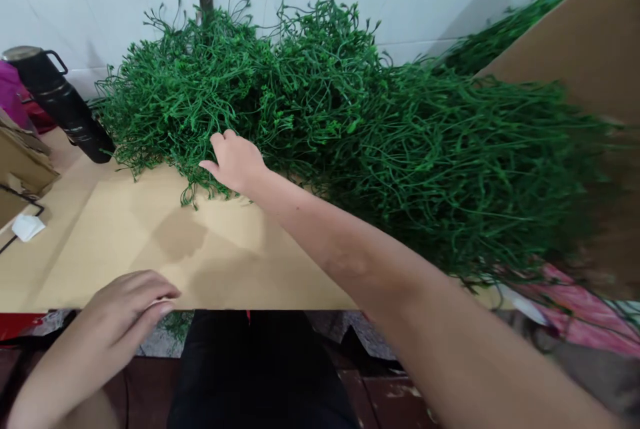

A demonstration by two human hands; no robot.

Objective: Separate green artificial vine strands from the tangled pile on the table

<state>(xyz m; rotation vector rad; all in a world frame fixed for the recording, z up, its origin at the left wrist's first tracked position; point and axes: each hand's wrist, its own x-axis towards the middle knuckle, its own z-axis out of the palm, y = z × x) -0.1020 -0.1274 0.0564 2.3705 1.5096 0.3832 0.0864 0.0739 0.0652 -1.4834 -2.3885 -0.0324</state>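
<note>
1. Right hand (235,162) is in the near-left edge of the greens (350,122), which are heaped against the far wall. Its fingers are buried in strands, so can't tell if it's gripping.
2. Left hand (125,302) rests loose and empty on the counter's (150,249) near edge, probably bracing the reach.

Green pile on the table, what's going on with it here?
A person is at a tan table heaped with green plastic-looking sprigs. Their right hand reaches to the near edge of the pile, fingertips in among the strands; whether it has a grip on any cannot be told. The left hand rests empty at the table's near edge. A black flask stands at the left, and a brown cardboard panel is at the right.
</note>
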